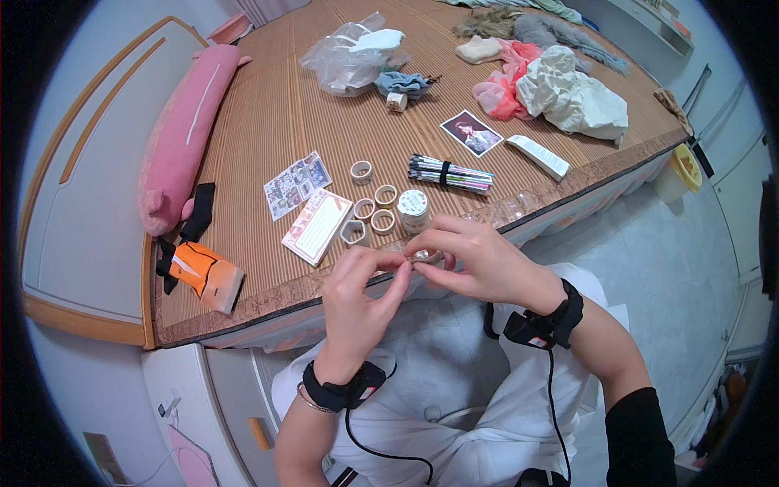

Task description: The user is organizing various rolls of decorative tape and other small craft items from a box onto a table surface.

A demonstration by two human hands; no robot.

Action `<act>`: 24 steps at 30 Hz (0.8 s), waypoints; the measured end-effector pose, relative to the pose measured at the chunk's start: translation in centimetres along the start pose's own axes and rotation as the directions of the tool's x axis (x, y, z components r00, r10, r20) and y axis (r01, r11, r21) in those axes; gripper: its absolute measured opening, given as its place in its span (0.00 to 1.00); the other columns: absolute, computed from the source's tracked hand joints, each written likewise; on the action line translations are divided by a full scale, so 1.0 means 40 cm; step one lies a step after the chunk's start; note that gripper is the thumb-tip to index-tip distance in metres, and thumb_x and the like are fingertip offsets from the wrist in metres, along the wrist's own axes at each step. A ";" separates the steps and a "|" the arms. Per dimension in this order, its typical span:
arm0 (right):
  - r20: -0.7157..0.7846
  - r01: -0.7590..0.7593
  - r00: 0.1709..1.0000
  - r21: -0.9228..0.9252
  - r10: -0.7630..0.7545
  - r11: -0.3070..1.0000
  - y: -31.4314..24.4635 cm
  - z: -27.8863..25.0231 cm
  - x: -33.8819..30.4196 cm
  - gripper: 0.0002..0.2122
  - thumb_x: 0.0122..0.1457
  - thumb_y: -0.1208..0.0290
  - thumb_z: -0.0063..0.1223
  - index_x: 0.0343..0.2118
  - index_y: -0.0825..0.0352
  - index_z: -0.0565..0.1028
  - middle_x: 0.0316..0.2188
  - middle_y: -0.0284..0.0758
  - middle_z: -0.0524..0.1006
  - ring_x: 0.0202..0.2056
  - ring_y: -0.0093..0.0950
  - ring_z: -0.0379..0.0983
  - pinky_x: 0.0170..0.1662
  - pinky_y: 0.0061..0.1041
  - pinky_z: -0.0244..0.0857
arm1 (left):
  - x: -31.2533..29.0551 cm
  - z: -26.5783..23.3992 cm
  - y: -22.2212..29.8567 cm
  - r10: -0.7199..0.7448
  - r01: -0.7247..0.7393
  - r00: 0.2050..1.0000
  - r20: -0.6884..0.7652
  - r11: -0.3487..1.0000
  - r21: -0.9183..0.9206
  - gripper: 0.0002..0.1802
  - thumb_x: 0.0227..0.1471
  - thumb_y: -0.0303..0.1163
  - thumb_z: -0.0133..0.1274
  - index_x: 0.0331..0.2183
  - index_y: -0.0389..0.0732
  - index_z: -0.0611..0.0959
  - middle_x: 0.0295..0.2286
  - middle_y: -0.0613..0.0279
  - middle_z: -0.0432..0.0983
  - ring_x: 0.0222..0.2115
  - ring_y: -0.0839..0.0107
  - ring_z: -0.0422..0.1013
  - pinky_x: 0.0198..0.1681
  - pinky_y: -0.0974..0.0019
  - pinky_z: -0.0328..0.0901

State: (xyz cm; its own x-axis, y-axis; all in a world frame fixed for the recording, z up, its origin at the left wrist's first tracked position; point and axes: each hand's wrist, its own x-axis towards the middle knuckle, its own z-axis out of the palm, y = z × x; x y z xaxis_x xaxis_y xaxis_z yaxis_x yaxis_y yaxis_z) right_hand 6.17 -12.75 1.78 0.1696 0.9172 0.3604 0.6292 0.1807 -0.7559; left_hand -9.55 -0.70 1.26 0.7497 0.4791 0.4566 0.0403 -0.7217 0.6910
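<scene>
Over the bed's near edge, my two hands meet fingertip to fingertip. My right hand [495, 264] has its fingers curled round a small roll of tape [427, 256], which they partly hide. Thumb and forefinger of my left hand [355, 296] are pinched together beside it; what lies between them is too small to make out. Just beyond stand a stack of washi tape rolls [414, 209] and several loose rolls, among them a pale one [361, 171] and an angular white holder [355, 233]. A notepad [317, 226] and a sticker sheet [297, 185] lie to the left.
A strapped bundle of pens [450, 174], a photo card [471, 133] and a white box [538, 157] lie right of the tapes. Farther back are a plastic bag [345, 61] and crumpled cloths [572, 93]. At left are a pink plush pillow [182, 134] and an orange pouch [207, 274].
</scene>
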 end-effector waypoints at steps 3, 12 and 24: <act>0.013 -0.017 1.000 0.000 0.017 1.000 -0.002 -0.001 -0.001 0.09 0.54 0.74 0.56 0.39 0.66 0.76 0.31 0.32 0.72 0.26 0.22 0.71 0.29 0.20 0.68 | -0.001 0.004 0.001 -0.007 0.007 1.000 -0.017 1.000 0.003 0.06 0.44 0.22 0.61 0.29 0.34 0.82 0.27 0.58 0.77 0.28 0.70 0.75 0.34 0.70 0.69; 0.014 0.012 1.000 -0.069 -0.011 0.998 0.003 -0.002 -0.006 0.10 0.54 0.72 0.57 0.39 0.65 0.76 0.30 0.32 0.72 0.26 0.23 0.72 0.28 0.21 0.69 | 0.000 0.004 0.001 0.049 -0.047 0.998 -0.042 0.998 0.043 0.06 0.40 0.22 0.60 0.26 0.37 0.81 0.24 0.59 0.75 0.27 0.66 0.74 0.30 0.66 0.67; 0.034 -0.006 0.999 -0.097 0.010 0.995 -0.001 -0.009 -0.003 0.09 0.53 0.71 0.58 0.37 0.63 0.78 0.29 0.31 0.73 0.24 0.24 0.72 0.27 0.21 0.69 | -0.002 0.007 0.002 0.049 -0.048 0.998 -0.034 0.998 0.036 0.06 0.40 0.23 0.61 0.25 0.37 0.80 0.23 0.60 0.74 0.25 0.67 0.73 0.30 0.66 0.67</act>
State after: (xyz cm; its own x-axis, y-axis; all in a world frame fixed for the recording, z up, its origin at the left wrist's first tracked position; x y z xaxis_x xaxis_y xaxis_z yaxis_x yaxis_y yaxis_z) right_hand 6.41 -12.99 1.95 0.1501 0.9303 0.3347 0.6985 0.1398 -0.7019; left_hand -9.42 -0.94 1.10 0.7281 0.4599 0.5084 0.0282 -0.7610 0.6481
